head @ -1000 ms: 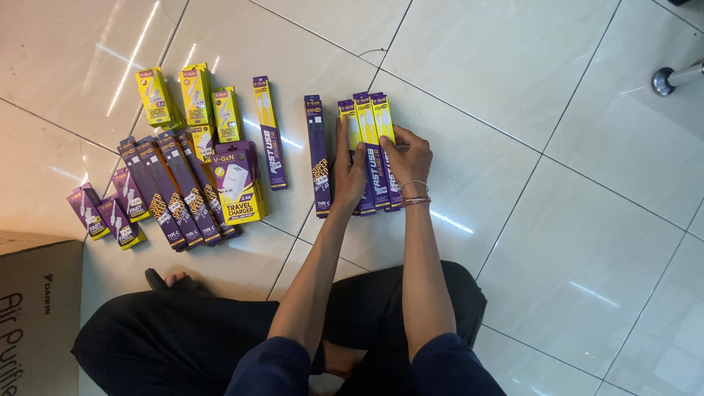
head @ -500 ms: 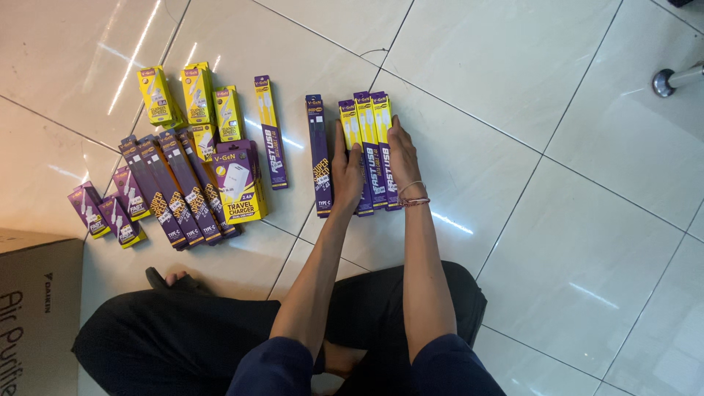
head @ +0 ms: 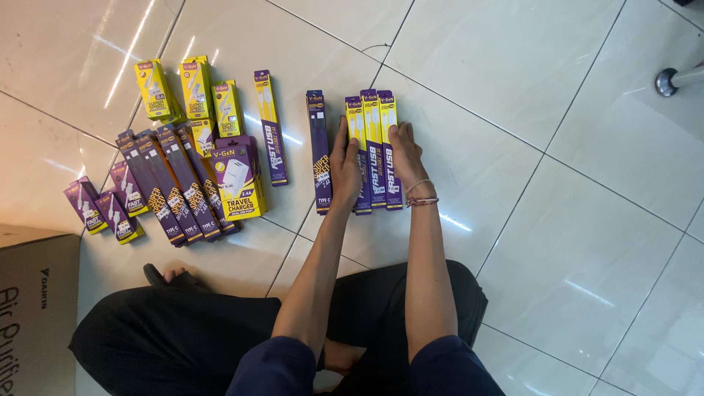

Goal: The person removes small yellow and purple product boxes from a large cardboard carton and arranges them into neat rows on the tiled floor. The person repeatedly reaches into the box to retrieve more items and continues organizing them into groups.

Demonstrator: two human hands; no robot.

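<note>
Three slim purple-and-yellow cable boxes [head: 373,147] lie side by side on the tiled floor. My left hand [head: 344,165] presses flat against their left edge, fingers straight. My right hand [head: 405,155] lies flat against their right edge; a thin bracelet circles that wrist. A darker purple cable box [head: 319,150] lies just left of my left hand, apart from the three. Neither hand grips anything.
Further left lie one more slim box [head: 270,126], a purple-and-yellow charger box [head: 238,178], a fanned row of dark purple boxes [head: 170,187], small yellow boxes [head: 196,89] and small purple packs [head: 103,209]. A cardboard carton [head: 33,308] sits at bottom left. A metal chair foot [head: 671,81] is at upper right.
Both hands have flattened against the sides of the three boxes, squeezing them together; the right hand's fingers, earlier curled over the boxes, now lie straight.
</note>
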